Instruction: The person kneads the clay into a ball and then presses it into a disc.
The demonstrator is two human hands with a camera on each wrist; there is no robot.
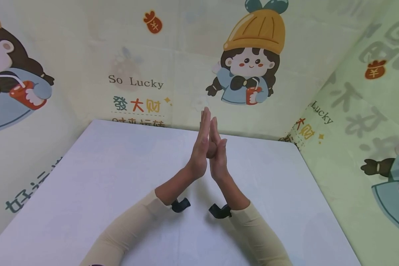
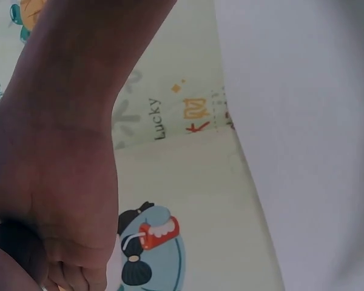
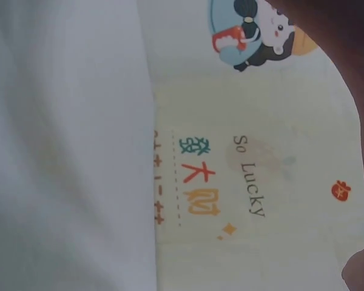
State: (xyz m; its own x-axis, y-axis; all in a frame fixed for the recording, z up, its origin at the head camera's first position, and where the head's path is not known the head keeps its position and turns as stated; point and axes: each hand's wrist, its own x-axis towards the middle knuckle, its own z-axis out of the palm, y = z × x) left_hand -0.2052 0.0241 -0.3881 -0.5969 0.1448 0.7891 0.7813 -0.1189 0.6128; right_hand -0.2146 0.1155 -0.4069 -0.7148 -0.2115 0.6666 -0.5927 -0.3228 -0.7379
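In the head view my left hand and right hand stand upright, palm facing palm, above the table. Their fingers are straight and point up and away, leaning together near the tips. A small brown ball is pressed between the two palms, partly covered by them; its material cannot be told. The left wrist view shows the ball dark and in shadow, between a large palm and a strip of skin at the lower left corner. Only dark parts of a hand reach into the right edge of the right wrist view.
A white table lies beneath the hands. Behind it and at both sides hangs a pale printed sheet with cartoon figures and lettering. Dark camera mounts, one at the left wrist and one at the right wrist, stick out inward over the table.
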